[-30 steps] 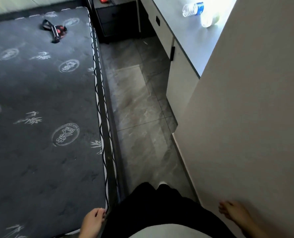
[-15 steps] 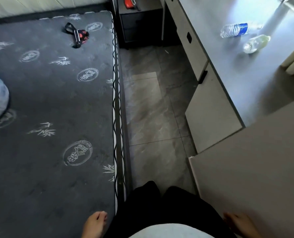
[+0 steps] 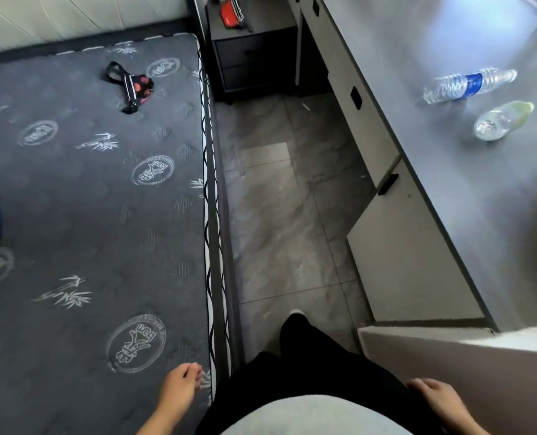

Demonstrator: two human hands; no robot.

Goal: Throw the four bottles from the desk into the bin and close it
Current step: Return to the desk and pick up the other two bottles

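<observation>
Two clear plastic bottles lie on their sides on the grey desk (image 3: pixel 468 196) at the upper right. One has a blue label (image 3: pixel 470 84); the other, a plain bottle with a greenish end (image 3: pixel 501 120), lies just nearer to me. My left hand (image 3: pixel 181 386) hangs low over the mattress edge, fingers loosely curled, holding nothing. Low at the right, my right hand (image 3: pixel 438 398) is relaxed and empty in front of a beige panel. Both hands are far from the bottles. No bin is in view.
A dark patterned mattress (image 3: pixel 88 215) fills the left, with a black and red strap item (image 3: pixel 135 86) on it. A narrow tiled floor strip (image 3: pixel 279 215) runs between bed and desk cabinets (image 3: pixel 399 252). A dark nightstand (image 3: pixel 254 54) stands at the far end. A beige panel (image 3: pixel 468 365) juts out at the right.
The view has shifted forward and right past the beige wall, so more of the desk and both bottles show. Both hands stay low and empty at my sides.
</observation>
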